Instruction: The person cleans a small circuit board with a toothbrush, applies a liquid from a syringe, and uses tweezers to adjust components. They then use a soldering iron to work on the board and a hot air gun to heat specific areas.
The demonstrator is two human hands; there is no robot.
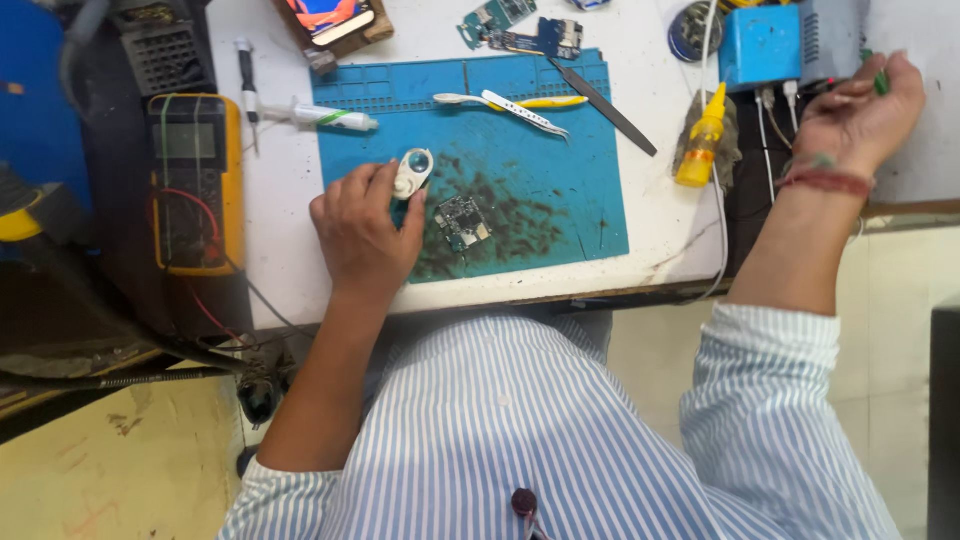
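circuit board [462, 222] on mat [590, 200] | magnifier [413, 172] just left | tweezers [525, 112] behind

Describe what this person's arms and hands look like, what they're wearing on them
Both hands, the left hand and the right hand, are bare, with no gloves. The forearms are uncovered too. The shirt is white with thin blue stripes, and its short sleeves end near the elbows. A red thread band circles the right wrist; the left wrist shows nothing worn.
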